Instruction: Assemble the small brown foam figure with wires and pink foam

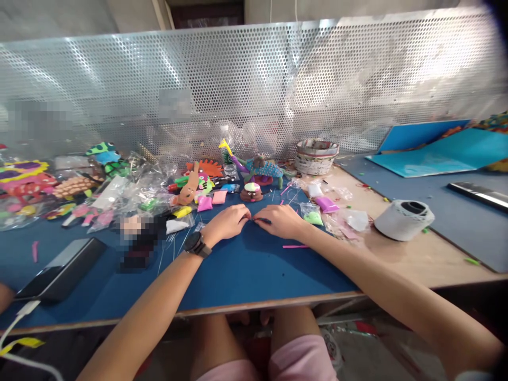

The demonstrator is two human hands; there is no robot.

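Note:
Over the blue mat (254, 275), both hands meet with fingertips almost touching. My left hand (230, 221), with a dark watch (195, 244) on its wrist, is closed in a pinch; what is between its fingers is too small to make out. My right hand (281, 221) is closed around a small, thin dark thing (265, 220) whose kind I cannot tell. Just behind the hands sits a brown clay figure (251, 195) with eyes and a pale top. A pink strip (296, 246) lies below my right hand. Green clay in a bag (312, 216) is beside it.
Clay animals and plastic wrapping (138, 180) crowd the left side. A black power bank (59, 270) lies front left. A bottle (225, 143), a woven basket (316, 157) and a blue clay creature (264, 169) stand behind. A white roll (404, 219) rests at right.

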